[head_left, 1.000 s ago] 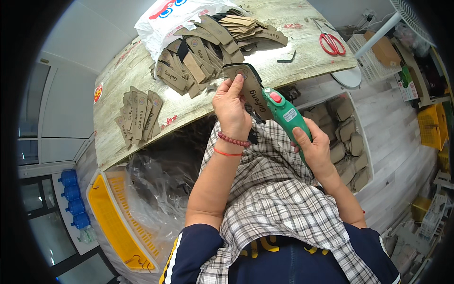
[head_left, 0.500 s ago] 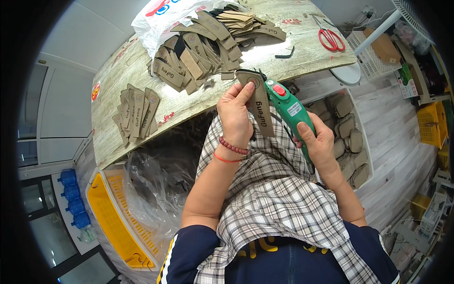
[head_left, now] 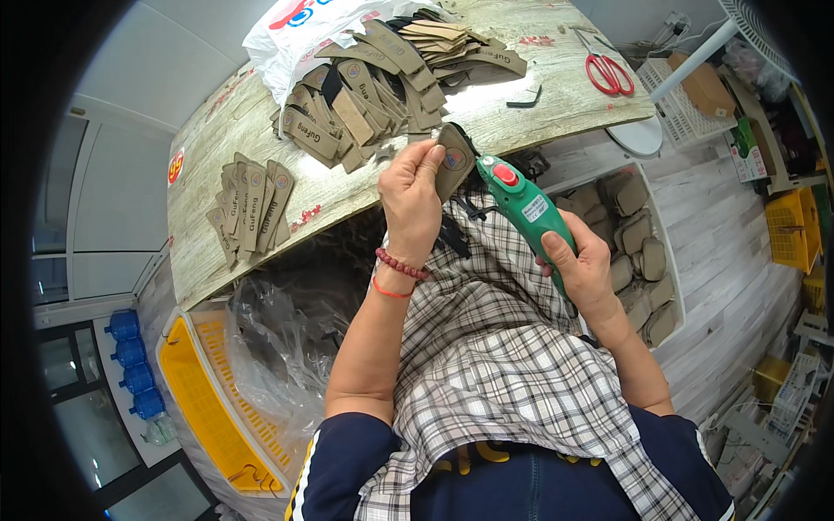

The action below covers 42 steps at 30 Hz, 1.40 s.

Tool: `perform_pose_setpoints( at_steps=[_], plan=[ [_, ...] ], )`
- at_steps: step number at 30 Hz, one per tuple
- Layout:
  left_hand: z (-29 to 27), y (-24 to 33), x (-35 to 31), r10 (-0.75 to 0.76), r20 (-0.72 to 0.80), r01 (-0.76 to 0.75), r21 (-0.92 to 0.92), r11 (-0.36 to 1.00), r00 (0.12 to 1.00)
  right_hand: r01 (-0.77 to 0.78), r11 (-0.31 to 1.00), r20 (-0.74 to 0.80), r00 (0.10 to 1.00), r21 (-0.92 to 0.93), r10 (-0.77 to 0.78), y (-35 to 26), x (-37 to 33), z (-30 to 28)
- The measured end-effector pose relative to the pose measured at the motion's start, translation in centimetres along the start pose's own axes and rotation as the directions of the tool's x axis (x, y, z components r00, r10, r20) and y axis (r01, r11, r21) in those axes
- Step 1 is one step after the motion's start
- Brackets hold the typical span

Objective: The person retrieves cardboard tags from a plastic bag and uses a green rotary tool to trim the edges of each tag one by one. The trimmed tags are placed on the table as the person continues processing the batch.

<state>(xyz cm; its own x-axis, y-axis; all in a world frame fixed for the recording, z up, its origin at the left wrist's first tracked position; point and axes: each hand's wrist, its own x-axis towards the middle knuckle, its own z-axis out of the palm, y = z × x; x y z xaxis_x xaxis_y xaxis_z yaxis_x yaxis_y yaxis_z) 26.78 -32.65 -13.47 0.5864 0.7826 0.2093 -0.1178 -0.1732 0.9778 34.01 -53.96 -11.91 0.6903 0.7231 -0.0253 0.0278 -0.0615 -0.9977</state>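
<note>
My left hand (head_left: 410, 195) pinches a curved khaki strap piece (head_left: 455, 161) between thumb and fingers, over my lap by the table edge. A dark strip runs along its far edge. Closed round the green body of electric scissors (head_left: 532, 208) with a red button is my right hand (head_left: 578, 265). The tool's head is at the right edge of the piece; whether the blade touches it I cannot tell. Dark scraps (head_left: 453, 240) hang or lie just below, over my checked apron (head_left: 504, 373).
A heap of khaki pieces (head_left: 360, 91) and a smaller fanned stack (head_left: 250, 204) lie on the wooden table (head_left: 208, 130). Red-handled scissors (head_left: 611, 75) lie at its right. Below stand a white bin of khaki pads (head_left: 641, 239), a plastic bag (head_left: 287, 339) and a yellow basket (head_left: 208, 399).
My left hand has shifted a little left with the khaki piece turned, its lower end now hidden behind the hand. The electric scissors have moved slightly left and down. Dark scraps show below the piece.
</note>
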Motion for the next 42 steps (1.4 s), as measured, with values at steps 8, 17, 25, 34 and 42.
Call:
perform_pose_setpoints(
  at_steps=[8, 17, 25, 34, 42],
  plan=[
    [-0.6, 0.6, -0.4, 0.027, 0.174, -0.045, 0.098, 0.994, 0.984, -0.005, 1.000, -0.009, 1.000, 0.003, 0.005, -0.5, 0.5, -0.1],
    [-2.5, 2.0, 1.7, 0.091, 0.339, -0.173, 0.220, 0.960, 0.936, 0.020, 1.000, 0.034, 0.999, 0.010, -0.020, -0.4, 0.7, -0.7],
    [-4.2, 3.6, 3.0, 0.147, 0.574, -0.429, 0.394, 0.812, 0.806, 0.001, 1.000, 0.073, 0.997, -0.024, 0.000, -0.4, 0.7, -0.5],
    [-18.8, 1.2, 6.6, 0.018, -0.388, 0.083, 0.242, 0.967, 0.921, -0.052, 0.998, 0.051, 0.997, 0.024, 0.050, 0.7, 0.6, 0.0],
    [-15.3, -3.2, 13.7, -0.084, -0.540, 0.482, 0.658, 0.579, 0.838, -0.080, 0.996, 0.053, 0.995, -0.034, 0.081, 0.8, 0.9, 1.4]
  ],
)
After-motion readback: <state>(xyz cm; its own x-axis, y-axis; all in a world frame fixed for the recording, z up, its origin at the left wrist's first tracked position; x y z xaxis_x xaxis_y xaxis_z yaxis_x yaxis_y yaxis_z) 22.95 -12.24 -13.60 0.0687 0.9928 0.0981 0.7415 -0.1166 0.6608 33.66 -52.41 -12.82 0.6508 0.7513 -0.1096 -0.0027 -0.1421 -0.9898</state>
